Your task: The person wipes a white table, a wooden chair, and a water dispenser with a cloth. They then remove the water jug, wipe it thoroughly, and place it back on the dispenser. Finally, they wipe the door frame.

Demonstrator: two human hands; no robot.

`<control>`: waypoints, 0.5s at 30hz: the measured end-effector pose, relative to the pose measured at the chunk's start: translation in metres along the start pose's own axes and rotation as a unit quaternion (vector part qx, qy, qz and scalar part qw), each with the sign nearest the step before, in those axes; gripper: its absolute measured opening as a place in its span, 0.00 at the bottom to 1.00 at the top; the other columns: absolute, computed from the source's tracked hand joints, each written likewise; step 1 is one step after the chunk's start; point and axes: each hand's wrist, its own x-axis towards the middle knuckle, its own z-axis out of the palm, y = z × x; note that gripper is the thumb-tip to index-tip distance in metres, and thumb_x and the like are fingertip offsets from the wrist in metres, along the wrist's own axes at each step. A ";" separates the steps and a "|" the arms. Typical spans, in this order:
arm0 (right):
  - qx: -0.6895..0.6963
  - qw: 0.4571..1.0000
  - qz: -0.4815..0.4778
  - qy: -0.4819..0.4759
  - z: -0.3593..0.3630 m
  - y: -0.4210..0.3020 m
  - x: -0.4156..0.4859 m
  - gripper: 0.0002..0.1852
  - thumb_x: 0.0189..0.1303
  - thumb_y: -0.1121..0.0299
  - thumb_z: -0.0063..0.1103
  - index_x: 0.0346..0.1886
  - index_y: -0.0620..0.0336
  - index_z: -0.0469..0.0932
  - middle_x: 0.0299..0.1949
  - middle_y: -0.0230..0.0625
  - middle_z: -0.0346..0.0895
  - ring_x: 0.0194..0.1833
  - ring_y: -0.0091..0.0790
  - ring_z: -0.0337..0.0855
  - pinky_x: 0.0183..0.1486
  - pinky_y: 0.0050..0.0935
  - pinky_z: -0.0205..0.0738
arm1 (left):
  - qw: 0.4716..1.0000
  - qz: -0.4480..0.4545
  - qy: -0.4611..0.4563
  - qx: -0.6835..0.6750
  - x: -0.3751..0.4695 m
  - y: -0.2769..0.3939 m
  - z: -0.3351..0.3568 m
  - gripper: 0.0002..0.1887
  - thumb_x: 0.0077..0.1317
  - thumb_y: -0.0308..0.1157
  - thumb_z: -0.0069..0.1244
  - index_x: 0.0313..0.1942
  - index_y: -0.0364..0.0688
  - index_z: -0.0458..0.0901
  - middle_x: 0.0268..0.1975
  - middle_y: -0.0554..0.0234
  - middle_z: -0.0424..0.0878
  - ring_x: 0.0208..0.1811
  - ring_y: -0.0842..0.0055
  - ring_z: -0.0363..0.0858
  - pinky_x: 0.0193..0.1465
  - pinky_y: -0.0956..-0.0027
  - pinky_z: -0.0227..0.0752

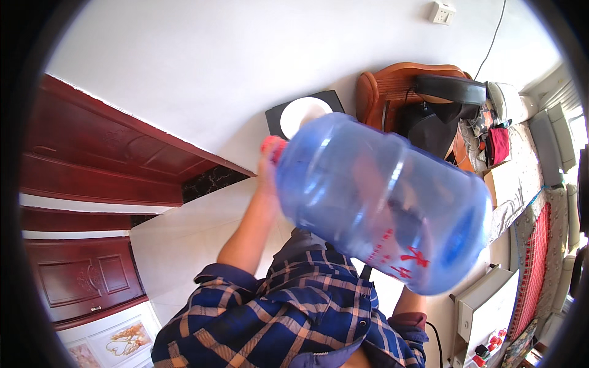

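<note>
A large translucent blue water-cooler bottle (368, 193) is held sideways before my chest, its cap end at the left and its base at the lower right. Red writing runs along its side. My left hand (267, 161) grips the neck by the red cap (275, 146). My right forearm (411, 301) passes behind the base end, where my right hand supports the bottle; its fingers are blurred and mostly hidden by the plastic. Beyond the neck, against the wall, is a black-topped stand (274, 120) with a white round part (299, 110), partly covered by the bottle.
A wooden chair or bench (384, 89) with a black padded object (448, 89) stands against the white wall. A wall socket (442, 14) sits above. Dark red doors (87, 276) are at left. A low white table (487, 313) with small red items stands lower right, near a sofa.
</note>
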 end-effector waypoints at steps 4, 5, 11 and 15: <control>-0.028 0.997 -0.058 -0.050 0.091 0.010 0.019 0.26 0.76 0.79 0.63 0.76 0.60 0.78 0.65 0.37 0.84 0.56 0.27 0.86 0.59 0.26 0.82 | 0.966 0.140 0.002 0.219 -0.012 0.114 -0.054 0.19 0.84 0.51 0.50 0.57 0.47 0.86 0.51 0.68 0.87 0.53 0.76 0.85 0.59 0.63 0.81; -0.061 0.993 -0.085 -0.061 0.119 0.015 0.033 0.26 0.76 0.79 0.63 0.76 0.60 0.78 0.65 0.37 0.84 0.57 0.28 0.86 0.59 0.26 0.82 | 0.980 0.106 0.044 0.165 -0.019 0.146 -0.065 0.18 0.86 0.49 0.47 0.60 0.47 0.85 0.52 0.67 0.87 0.54 0.77 0.84 0.60 0.63 0.80; -0.528 0.743 -0.409 -0.052 0.249 0.101 0.128 0.34 0.65 0.74 0.75 0.75 0.60 0.76 0.67 0.50 0.80 0.66 0.46 0.83 0.69 0.41 0.77 | 0.953 0.222 0.145 0.146 -0.072 0.279 -0.149 0.11 0.80 0.44 0.60 0.49 0.48 0.87 0.46 0.68 0.90 0.49 0.73 0.88 0.58 0.64 0.83; -0.678 0.551 -0.486 0.005 0.256 0.158 0.183 0.37 0.62 0.75 0.74 0.77 0.58 0.75 0.67 0.54 0.77 0.68 0.64 0.76 0.73 0.52 0.72 | 0.932 0.238 0.248 0.116 -0.093 0.322 -0.172 0.19 0.77 0.47 0.63 0.52 0.40 0.87 0.51 0.58 0.92 0.53 0.66 0.90 0.62 0.61 0.84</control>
